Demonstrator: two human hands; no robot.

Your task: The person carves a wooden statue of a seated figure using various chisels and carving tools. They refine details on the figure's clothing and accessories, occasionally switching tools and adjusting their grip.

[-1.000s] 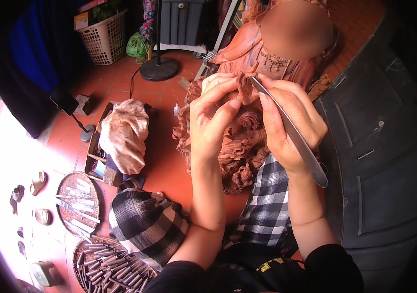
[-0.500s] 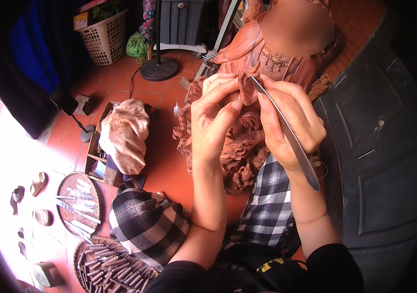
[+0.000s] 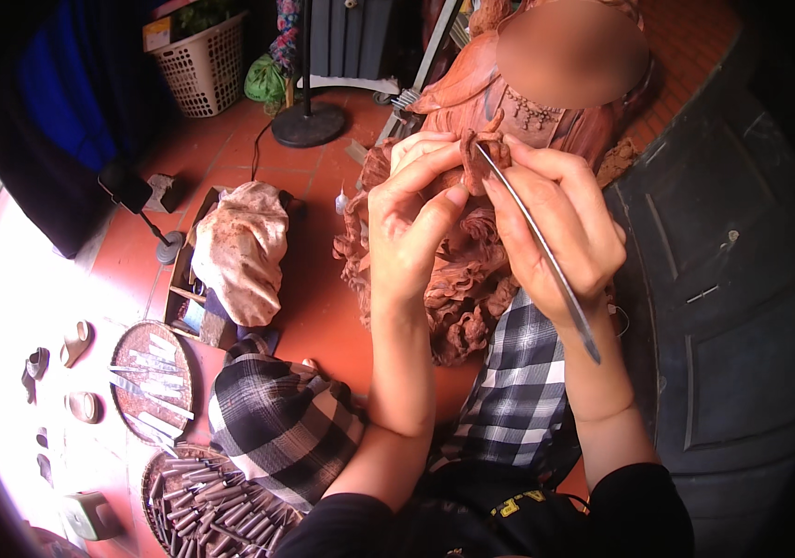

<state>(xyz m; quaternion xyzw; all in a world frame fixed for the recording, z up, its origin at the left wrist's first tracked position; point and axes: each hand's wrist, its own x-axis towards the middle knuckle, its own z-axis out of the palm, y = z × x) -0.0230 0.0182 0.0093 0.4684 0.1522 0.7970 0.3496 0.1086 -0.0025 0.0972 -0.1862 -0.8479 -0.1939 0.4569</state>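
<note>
At the far left the picture washes out to white glare, so the small pale objects [image 3: 76, 342] lying there on the floor cannot be made out beyond rounded shapes. Beside them a round tray [image 3: 152, 381] carries flat metal blades, and near the bottom edge a second tray [image 3: 216, 502] holds a heap of dark-handled tools, partly cut off by the frame. Farther up the red tiled floor [image 3: 313, 298] a stained cloth bundle [image 3: 241, 249] covers whatever sits in the wooden box under it, and a white plastic basket [image 3: 200, 65] stands at the dim top left corner. A checked cloth [image 3: 281, 418] drapes over the person's knee. In the middle the left hand [image 3: 411, 223] rests against the clay sculpture [image 3: 467, 279], fingers curled together, thumb and forefinger pinching a small projecting clay piece [image 3: 472, 153] on its upper front; the hand hides much of the surface beneath. The sculpture stands between the knees on the floor, its top blurred out and its lower folds hidden behind the wrists. The right hand [image 3: 560, 223] grips a long thin metal modelling tool [image 3: 546, 256], fingers closed around its shaft like a pen, the tip touching the pinched clay piece and the other end pointing down toward the right forearm. At the right a dark panel [image 3: 741, 307] fades into shadow.
</note>
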